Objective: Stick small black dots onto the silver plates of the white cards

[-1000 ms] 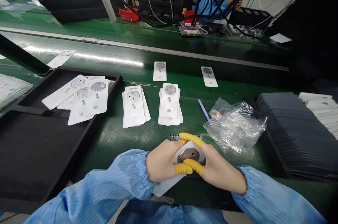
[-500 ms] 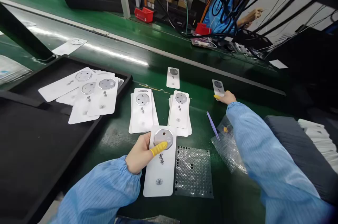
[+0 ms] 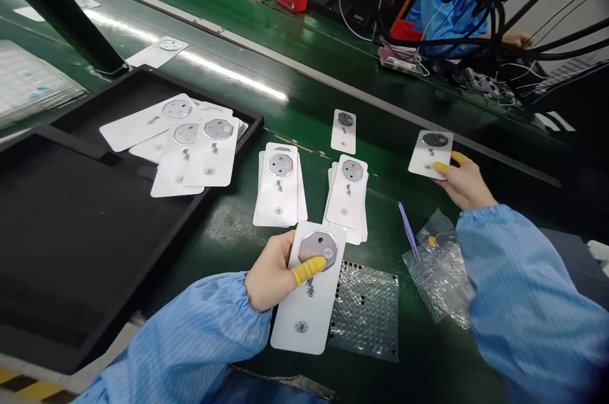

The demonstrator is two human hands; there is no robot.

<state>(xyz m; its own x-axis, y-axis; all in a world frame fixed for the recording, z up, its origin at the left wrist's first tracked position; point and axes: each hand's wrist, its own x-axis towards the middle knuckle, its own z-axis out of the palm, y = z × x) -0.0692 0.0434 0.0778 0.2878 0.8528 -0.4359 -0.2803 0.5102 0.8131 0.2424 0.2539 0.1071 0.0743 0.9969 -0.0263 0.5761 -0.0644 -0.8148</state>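
Note:
My left hand [image 3: 271,274], with yellow finger cots, grips a white phone back cover [image 3: 297,315] that has an octagonal silver camera plate and dark lettering. Its thumb lies over the lower edge of that plate. At the right, my right hand [image 3: 469,183] pinches another white back cover [image 3: 419,158] by its lower right part, above the green bench. Between the hands lie two small stacks of like covers, a left stack [image 3: 278,201] and a right stack [image 3: 349,201]. A single cover [image 3: 343,137] lies behind them.
A black tray [image 3: 114,264] at left carries several overlapping covers [image 3: 212,160] at its far corner. Bubble wrap [image 3: 366,321] with black dots lies by my left hand; purple tweezers [image 3: 408,229] and crumpled bubble bags [image 3: 440,277] lie at right. A person in blue sits beyond hanging cables.
My right hand has drawn its cover nearer and turned it, so more of its face shows. The left hand keeps its cover, slightly tilted. The whole view has shifted.

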